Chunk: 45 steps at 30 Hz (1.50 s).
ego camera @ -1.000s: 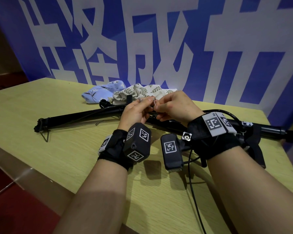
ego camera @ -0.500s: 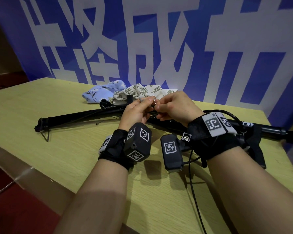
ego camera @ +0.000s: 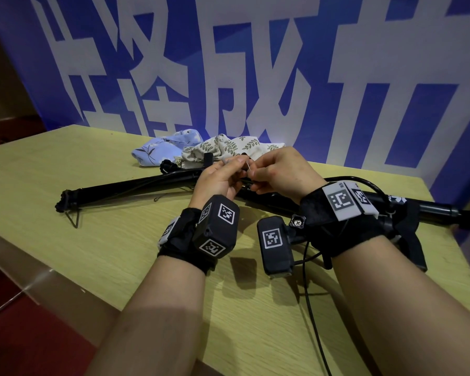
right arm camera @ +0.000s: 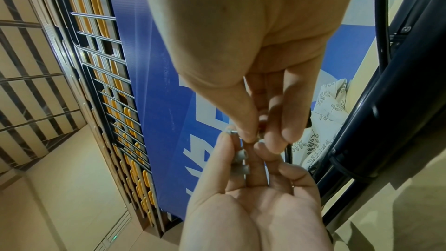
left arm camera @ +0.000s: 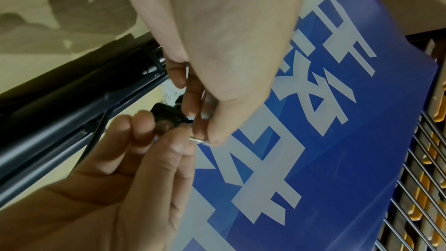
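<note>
My left hand (ego camera: 238, 165) and right hand (ego camera: 251, 175) meet fingertip to fingertip just above a long black pole frame (ego camera: 125, 187) lying across the yellow wooden table (ego camera: 65, 240). Between them is a thin metal pin (ego camera: 248, 168). In the left wrist view the pin (left arm camera: 199, 141) runs from my left hand (left arm camera: 178, 135) to my right hand (left arm camera: 210, 136), pinched by the thumb and finger. In the right wrist view my right hand (right arm camera: 255, 136) pinches the pin (right arm camera: 231, 132), and my left hand (right arm camera: 236, 146) also holds small grey metal pieces (right arm camera: 242, 155).
Two patterned cloths lie behind the hands: a light blue cloth (ego camera: 163, 150) and a cream leaf-print cloth (ego camera: 236, 147). A blue banner (ego camera: 255, 63) stands along the table's far edge. A thin black cable (ego camera: 314, 321) trails over the near table edge. The pole frame reaches the right table edge (ego camera: 432, 210).
</note>
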### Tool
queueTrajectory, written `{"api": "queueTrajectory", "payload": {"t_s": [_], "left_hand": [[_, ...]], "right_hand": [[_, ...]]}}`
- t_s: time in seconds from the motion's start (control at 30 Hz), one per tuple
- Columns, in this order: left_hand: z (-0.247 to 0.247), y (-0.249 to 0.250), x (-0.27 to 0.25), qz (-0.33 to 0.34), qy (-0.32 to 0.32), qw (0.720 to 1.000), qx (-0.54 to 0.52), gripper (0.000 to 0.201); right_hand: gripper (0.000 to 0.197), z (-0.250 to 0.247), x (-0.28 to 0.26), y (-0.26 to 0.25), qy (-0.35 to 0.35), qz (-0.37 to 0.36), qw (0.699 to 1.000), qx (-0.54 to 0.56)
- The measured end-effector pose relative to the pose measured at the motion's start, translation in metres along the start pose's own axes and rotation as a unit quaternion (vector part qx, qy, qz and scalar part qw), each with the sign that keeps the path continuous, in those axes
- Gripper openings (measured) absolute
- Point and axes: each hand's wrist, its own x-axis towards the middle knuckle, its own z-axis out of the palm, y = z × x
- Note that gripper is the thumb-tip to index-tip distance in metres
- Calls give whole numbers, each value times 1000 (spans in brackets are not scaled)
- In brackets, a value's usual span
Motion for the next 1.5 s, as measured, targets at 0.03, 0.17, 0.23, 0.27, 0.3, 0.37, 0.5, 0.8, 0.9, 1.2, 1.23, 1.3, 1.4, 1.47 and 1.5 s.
{"api": "queueTrajectory", "payload": {"t_s": [0.03, 0.17, 0.23, 0.27, 0.3, 0.37, 0.5, 0.8, 0.9, 1.2, 1.23, 1.3, 1.4, 1.47, 1.5], "left_hand": [[0, 0, 0, -1, 2, 1000, 1, 39], [-1, -3, 3, -16, 15, 1000, -7, 16], [-2, -4, 4, -22, 16, 1000, -15, 13], [-2, -3, 4, -23, 18, 1000, -12, 15], [-2, -3, 4, -22, 18, 1000, -6, 17], [-3, -3, 4, -17, 11, 1000, 3, 23], [-5, -6, 6, -10, 11, 1000, 25, 26], [-7, -11, 9, -18, 34, 999, 16, 10], [-6, -11, 9, -18, 30, 999, 11, 10], [-2, -11, 5, -14, 33, 999, 32, 21], [-1, -11, 5, -18, 33, 998, 40, 19], [0, -11, 4, -27, 38, 998, 33, 17], [-1, -7, 4, -24, 42, 999, -5, 19], [-3, -3, 4, -14, 42, 999, -2, 17], [-4, -1, 5, -15, 43, 999, 4, 14]], "right_hand": [[11, 0, 0, 0, 2, 1, 1000, 2], [10, 1, 1, -1, 11, 7, 999, 40], [12, 2, 1, -2, 18, 11, 998, 61], [11, 3, 1, -2, 24, 13, 997, 72], [10, 3, 1, -2, 31, 15, 996, 85], [18, 3, 2, -1, 47, 19, 992, 114], [25, 3, 2, -1, 39, 19, 986, 159], [26, 3, 3, 0, 39, 11, 989, 142], [25, 3, 3, 1, 38, 11, 991, 130], [24, 2, 5, 2, 48, 1, 991, 121], [24, 2, 5, 1, 51, -2, 991, 123], [25, 1, 5, -1, 52, -4, 988, 143], [21, 2, 6, -2, 51, -8, 985, 162], [23, 4, 9, 2, 57, 0, 991, 121], [29, 6, 10, 6, 54, 8, 995, 84]]}}
